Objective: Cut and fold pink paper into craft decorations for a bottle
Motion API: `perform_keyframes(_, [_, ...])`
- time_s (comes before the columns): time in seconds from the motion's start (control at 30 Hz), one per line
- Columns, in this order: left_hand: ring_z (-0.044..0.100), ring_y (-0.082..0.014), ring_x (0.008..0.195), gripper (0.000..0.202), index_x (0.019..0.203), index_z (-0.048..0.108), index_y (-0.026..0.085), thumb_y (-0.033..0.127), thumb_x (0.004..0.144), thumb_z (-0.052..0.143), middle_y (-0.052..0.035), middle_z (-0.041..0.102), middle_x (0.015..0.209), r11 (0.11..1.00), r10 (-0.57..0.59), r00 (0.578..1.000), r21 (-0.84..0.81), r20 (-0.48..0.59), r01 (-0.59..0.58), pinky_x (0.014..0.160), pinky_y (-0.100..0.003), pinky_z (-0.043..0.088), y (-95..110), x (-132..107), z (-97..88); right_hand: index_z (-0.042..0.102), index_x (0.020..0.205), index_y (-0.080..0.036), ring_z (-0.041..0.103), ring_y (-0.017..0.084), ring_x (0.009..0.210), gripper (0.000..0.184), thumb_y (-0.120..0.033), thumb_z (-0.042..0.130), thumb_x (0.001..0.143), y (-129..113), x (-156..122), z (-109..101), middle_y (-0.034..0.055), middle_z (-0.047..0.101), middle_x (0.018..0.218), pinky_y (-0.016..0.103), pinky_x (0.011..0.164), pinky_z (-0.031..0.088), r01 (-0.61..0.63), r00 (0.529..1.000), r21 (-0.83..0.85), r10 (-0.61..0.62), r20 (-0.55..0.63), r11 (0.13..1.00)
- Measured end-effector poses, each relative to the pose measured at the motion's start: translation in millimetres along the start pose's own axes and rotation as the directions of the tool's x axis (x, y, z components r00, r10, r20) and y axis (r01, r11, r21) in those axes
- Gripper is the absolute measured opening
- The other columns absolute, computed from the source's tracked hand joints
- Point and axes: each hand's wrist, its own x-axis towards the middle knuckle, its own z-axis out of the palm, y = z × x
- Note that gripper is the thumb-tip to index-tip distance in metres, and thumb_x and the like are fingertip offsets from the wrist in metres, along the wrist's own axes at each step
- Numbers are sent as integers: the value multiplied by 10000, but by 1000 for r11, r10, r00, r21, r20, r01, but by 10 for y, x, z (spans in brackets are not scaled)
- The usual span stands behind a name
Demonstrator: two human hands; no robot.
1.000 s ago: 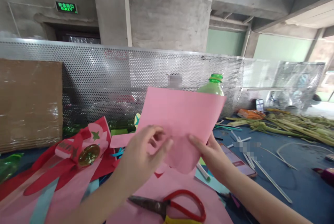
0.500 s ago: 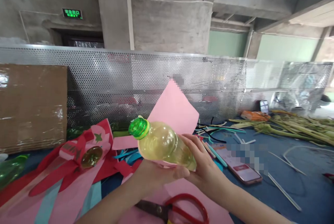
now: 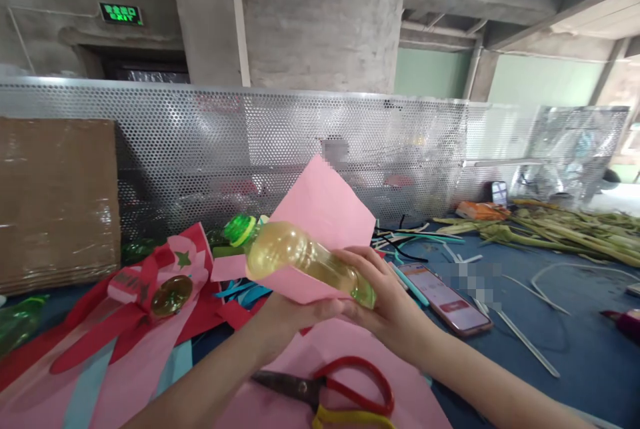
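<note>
A small clear plastic bottle [image 3: 295, 257] with a green cap lies tilted on its side against a sheet of pink paper [image 3: 323, 209]. My left hand [image 3: 290, 316] grips the paper and bottle from below, fingers closed under them. My right hand [image 3: 385, 299] wraps round the bottle's base end, thumb on top. The paper's lower edge folds up along the bottle's near side. Both hands are raised a little above the table, over another pink sheet [image 3: 340, 349].
Red-handled scissors [image 3: 335, 396] lie just below my hands. A phone [image 3: 445, 299] rests on the blue table [image 3: 575, 336] to the right, with white strips and green stalks [image 3: 560, 232] beyond. Red and pink paper scraps [image 3: 125, 309] cover the left. A perforated metal screen [image 3: 200, 142] and a cardboard sheet [image 3: 55, 196] stand behind.
A second ago I held only the pink sheet upright with the bottle standing behind it. The bottle is now in my hands, laid on the paper, and has tilted further left.
</note>
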Motion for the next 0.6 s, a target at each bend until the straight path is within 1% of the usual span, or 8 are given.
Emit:
perform_keyframes(0.07, [578,-313,1178,492,1141,653,212,366,694,787,-88,705,1158,1000,-21,999,-18,-37,21,1001,-466,448,-30,12,26,525,1314,-211,557,238,1131,468,-403,622,898,-14,21,-20,120,559,1212,368,977,460,9,1000,27,-10,19,1000])
perform_keyframes(0.13, [556,-317,1212,497,1172,629,211,374,719,750,-78,705,1159,994,-45,992,-107,-115,33,1001,-464,460,-33,42,53,519,1332,-208,553,226,1163,464,-387,597,911,-6,64,-70,118,574,1251,375,1010,429,-23,998,114,16,57,993])
perform_keyframes(0.17, [538,-317,1237,482,1181,618,204,371,741,722,-79,697,1178,985,-54,986,-171,-159,27,1005,-458,466,-20,63,57,524,1326,-210,556,219,1170,445,-381,575,918,7,91,-105,109,592,1256,377,1018,416,-65,997,176,57,51,982])
perform_keyframes(0.23, [495,-305,1290,431,1190,599,188,340,792,661,-83,676,1221,956,-71,964,-295,-256,-8,1012,-428,481,33,113,32,574,1246,-215,581,207,1128,371,-387,526,920,54,147,-183,78,653,1175,371,1001,415,-172,979,299,196,-49,939])
perform_keyframes(0.33, [454,-266,1333,376,1215,571,231,308,848,605,-43,662,1256,920,-83,921,-384,-380,-75,996,-378,514,162,175,-74,630,1001,-219,584,211,1040,269,-436,535,873,166,206,-268,48,666,1010,361,950,422,-268,876,395,393,-279,879])
perform_keyframes(0.43, [434,-241,1351,385,1229,547,308,334,851,612,17,660,1267,912,-77,898,-395,-433,-112,960,-360,548,279,190,-186,560,955,-234,549,222,1043,298,-467,636,785,269,227,-269,41,619,1016,363,934,412,-318,781,450,500,-375,834])
perform_keyframes(0.5, [466,-255,1328,392,1206,558,306,368,825,628,16,674,1247,917,-103,895,-389,-434,-83,945,-370,562,313,178,-239,519,1012,-253,553,223,1068,372,-510,643,772,290,234,-239,40,620,1062,367,939,417,-351,743,530,574,-344,772])
perform_keyframes(0.6, [562,-287,1235,387,1119,601,271,444,773,631,-17,718,1165,940,-156,908,-341,-389,15,928,-412,566,287,149,-312,569,1041,-253,636,238,994,440,-632,450,851,252,235,-203,58,680,1039,395,860,494,-412,753,650,640,-151,638])
